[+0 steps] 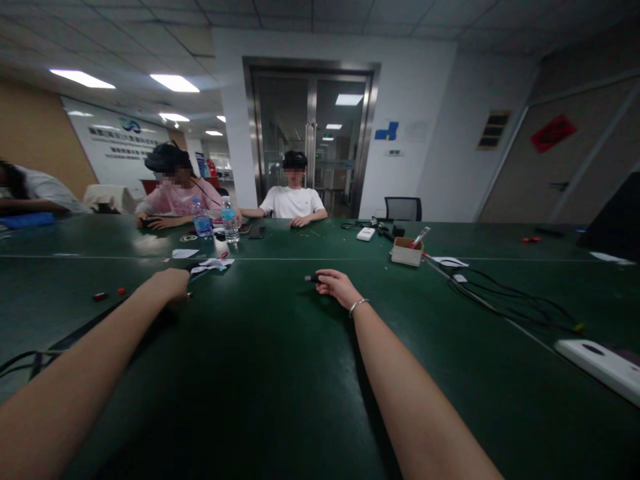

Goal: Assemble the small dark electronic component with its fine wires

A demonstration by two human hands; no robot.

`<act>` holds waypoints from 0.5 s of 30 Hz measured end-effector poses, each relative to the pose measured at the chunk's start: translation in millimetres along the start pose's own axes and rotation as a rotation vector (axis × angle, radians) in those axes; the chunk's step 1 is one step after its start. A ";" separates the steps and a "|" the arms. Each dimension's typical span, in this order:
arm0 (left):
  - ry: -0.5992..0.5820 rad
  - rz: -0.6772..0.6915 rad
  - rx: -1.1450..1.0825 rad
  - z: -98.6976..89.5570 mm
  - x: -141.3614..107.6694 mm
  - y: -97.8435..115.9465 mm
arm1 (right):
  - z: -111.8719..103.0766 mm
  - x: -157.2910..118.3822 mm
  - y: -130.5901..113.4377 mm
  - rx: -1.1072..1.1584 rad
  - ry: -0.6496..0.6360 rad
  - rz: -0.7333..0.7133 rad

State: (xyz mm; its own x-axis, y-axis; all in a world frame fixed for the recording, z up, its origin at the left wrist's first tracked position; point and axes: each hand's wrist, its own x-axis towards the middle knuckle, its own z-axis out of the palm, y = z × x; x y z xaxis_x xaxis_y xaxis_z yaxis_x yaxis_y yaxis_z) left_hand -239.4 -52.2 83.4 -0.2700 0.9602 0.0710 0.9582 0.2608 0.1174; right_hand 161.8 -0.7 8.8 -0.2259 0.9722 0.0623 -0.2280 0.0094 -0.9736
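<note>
My right hand [339, 287], a silver bangle [358, 306] at its wrist, is closed on a small black USB stick [313, 279]. The stick's pale metal end points left, just above the green table. On the left, my left hand [173, 285] is curled with its back towards me. Small dark bits show at its far edge, but its fingers and whatever they grip are hidden. Crumpled white paper [213, 265] lies right beyond that hand. A dark object [100, 297] and a small red piece [121, 291] rest to its left.
Two water bottles [230, 223] stand beyond my left hand, near a phone [257, 232]. A small box [407, 253] holding a pen-like item and black cables [510, 293] lie right. A white power strip [600, 367] is at the right edge. Several people sit across the table [280, 373].
</note>
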 end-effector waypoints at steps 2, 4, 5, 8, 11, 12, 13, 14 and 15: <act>-0.080 0.025 0.197 -6.6 4.3 -13.3 | 0.2 -0.5 -0.5 -0.004 0.004 0.002; -0.118 0.009 0.319 -11.0 5.3 -21.9 | 0.2 -0.8 -0.9 -0.004 0.006 0.003; -0.135 -0.005 0.344 -12.2 5.1 -24.8 | 0.1 -0.8 -0.9 -0.005 0.003 0.003; -0.198 -0.014 0.385 -13.4 4.6 -29.7 | -0.3 -0.3 -0.7 -0.009 0.000 0.004; -0.216 -0.016 0.382 -15.7 4.1 -30.5 | -0.8 0.1 -0.1 -0.005 0.004 0.001; -0.216 -0.019 0.371 -17.2 3.7 -30.0 | -0.9 0.1 0.0 -0.002 0.004 0.000; -0.218 -0.023 0.356 -18.8 3.1 -29.5 | -1.0 0.0 0.0 0.001 0.004 -0.002; -0.220 -0.027 0.340 -20.3 2.5 -28.9 | -1.1 -0.1 -0.1 0.003 0.004 -0.002; -0.218 -0.037 0.315 -21.6 1.8 -28.4 | -1.1 -0.2 -0.3 0.003 0.003 -0.002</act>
State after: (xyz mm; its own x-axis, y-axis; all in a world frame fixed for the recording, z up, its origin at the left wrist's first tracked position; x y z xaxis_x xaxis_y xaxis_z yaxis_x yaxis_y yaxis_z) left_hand -269.1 -60.0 101.6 -0.3108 0.9395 -0.1438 0.9395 0.2808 -0.1963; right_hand 163.0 -0.7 8.9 -0.2225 0.9729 0.0632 -0.2312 0.0104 -0.9729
